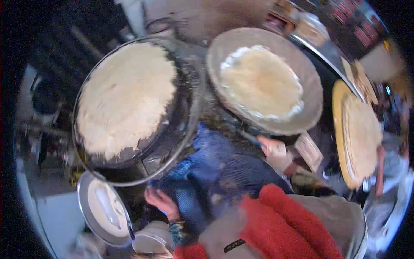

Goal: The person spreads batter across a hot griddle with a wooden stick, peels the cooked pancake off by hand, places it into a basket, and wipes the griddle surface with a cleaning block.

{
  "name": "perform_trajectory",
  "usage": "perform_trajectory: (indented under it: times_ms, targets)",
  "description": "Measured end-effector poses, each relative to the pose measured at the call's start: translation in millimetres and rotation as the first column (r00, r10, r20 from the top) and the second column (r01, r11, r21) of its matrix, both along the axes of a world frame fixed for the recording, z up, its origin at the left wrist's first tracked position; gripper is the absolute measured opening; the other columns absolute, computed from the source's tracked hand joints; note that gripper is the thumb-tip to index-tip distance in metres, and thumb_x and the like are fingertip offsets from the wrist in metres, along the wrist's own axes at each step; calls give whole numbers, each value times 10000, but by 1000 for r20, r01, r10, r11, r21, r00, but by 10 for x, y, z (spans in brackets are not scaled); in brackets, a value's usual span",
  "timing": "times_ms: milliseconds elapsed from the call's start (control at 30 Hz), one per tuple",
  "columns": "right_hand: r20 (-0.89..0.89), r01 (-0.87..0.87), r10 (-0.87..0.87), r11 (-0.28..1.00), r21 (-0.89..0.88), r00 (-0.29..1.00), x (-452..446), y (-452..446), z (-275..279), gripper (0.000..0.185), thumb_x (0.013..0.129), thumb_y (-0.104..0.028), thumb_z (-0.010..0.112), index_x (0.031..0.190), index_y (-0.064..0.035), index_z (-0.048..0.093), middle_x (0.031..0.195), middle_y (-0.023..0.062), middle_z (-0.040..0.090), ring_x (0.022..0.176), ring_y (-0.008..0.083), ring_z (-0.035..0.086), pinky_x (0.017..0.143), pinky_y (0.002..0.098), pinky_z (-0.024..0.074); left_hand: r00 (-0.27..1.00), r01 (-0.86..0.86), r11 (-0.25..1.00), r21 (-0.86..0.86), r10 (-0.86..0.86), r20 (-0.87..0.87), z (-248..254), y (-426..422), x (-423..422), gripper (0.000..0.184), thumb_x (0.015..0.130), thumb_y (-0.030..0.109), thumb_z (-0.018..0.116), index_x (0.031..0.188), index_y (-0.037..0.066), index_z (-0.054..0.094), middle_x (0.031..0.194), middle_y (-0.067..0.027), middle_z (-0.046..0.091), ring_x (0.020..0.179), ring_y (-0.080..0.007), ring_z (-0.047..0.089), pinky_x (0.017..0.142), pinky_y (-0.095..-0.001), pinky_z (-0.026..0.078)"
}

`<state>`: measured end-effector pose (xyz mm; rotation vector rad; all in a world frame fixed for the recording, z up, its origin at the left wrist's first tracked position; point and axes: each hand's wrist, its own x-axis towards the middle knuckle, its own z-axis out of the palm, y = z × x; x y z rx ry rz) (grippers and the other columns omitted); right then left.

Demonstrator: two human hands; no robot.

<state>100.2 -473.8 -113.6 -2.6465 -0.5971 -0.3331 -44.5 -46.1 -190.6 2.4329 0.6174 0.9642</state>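
My left hand [161,203] is near the lower middle, beside the rim of the round griddle [189,140]; its fingers are apart and hold nothing visible. A large pale flatbread [127,97] covers much of that griddle. At right of centre, my right hand [274,149] has its fingers wrapped round a thin dark tool [250,137], just below a wide shallow bowl [312,95]. Inside the bowl lies a round, lightly browned flatbread [261,82] with a whitish edge. Motion blurs the tool's shape.
A metal bowl of pale batter [92,196] with a ladle stands at lower left, next to a white bucket [151,237]. Flatbreads [362,136] are stacked on a yellow round board [339,125] at right. Another person's arm [379,170] shows beside them.
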Motion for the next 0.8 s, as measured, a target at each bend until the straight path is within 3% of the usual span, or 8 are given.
perform_trajectory:
  times_ms: [100, 200, 233, 333, 367, 533, 700, 800]
  targets:
    - [-402, 353, -470, 874, -334, 786, -1147, -1255, -688, 351, 806, -141, 575, 1153, -192, 596, 831, 108, 665, 772, 290, 658, 668, 424, 510, 1000, 31, 997, -72, -31, 0, 184, -193, -61, 332, 940, 140, 490, 1187, -79, 456, 1305, -253, 373, 1213, -390, 377, 1034, -482, 298]
    - [-296, 537, -672, 730, -423, 679, -1229, -1586, -643, 303, 855, -160, 515, 1150, -153, 579, 1001, 159, 653, 900, 343, 632, 784, 432, 501, 995, 83, 996, 15, -82, -53, 551, -7, 148, 340, 937, 145, 494, 1190, -79, 459, 1289, -261, 385, 1213, -398, 375, 1029, -481, 303]
    - [11, 595, -640, 709, -379, 768, -1297, -2000, -1081, 296, 867, -189, 513, 1149, -130, 578, 1023, 177, 644, 923, 351, 623, 805, 448, 483, 994, 108, 993, 54, -106, -37, 675, -51, 148, 345, 934, 147, 495, 1193, -80, 462, 1281, -263, 393, 1212, -400, 375, 1025, -481, 307]
    - [73, 718, -740, 618, -320, 669, -973, -2240, -1022, 298, 907, -203, 503, 1151, -51, 581, 960, 175, 662, 787, 371, 631, 741, 439, 486, 992, 125, 977, 172, -119, -44, 975, -185, 311, 380, 864, 59, 549, 1218, -51, 466, 1264, -253, 423, 1195, -404, 404, 1038, -457, 311]
    - [-318, 828, -765, 531, 180, 560, -848, -2702, -1661, 323, 894, -167, 523, 1168, -4, 581, 950, 176, 658, 764, 347, 622, 728, 413, 494, 989, 143, 983, 112, -139, -42, 1063, -237, 325, 380, 855, 57, 553, 1212, -42, 468, 1261, -251, 426, 1199, -406, 403, 1036, -456, 317]
    - [-54, 718, -800, 563, -410, 597, -575, -2320, -1565, 520, 891, -376, 509, 1281, -32, 514, 1137, 313, 551, 1034, 424, 544, 865, 493, 446, 987, 139, 985, 102, -130, -89, 1309, -305, 182, 376, 828, 45, 575, 1189, -5, 484, 1250, -242, 430, 1171, -408, 422, 1018, -450, 344]
    - [-334, 867, -882, 425, -261, 332, -307, -2435, -1538, 560, 906, -429, 500, 1152, 71, 562, 1121, 295, 588, 1015, 411, 573, 852, 458, 473, 993, 27, 986, 166, -7, -121, 1429, 154, 47, 347, 825, 37, 570, 1164, 8, 498, 1245, -218, 446, 1166, -396, 436, 1000, -437, 371]
    - [-372, 809, -753, 588, -10, 542, -227, -2220, -1285, 434, 900, -300, 564, 1110, 81, 567, 1107, 269, 596, 996, 378, 582, 846, 431, 477, 992, -23, 969, 244, 53, -117, 1444, 719, -14, 307, 836, 42, 565, 1134, 8, 501, 1203, -218, 472, 1123, -398, 454, 982, -437, 374]
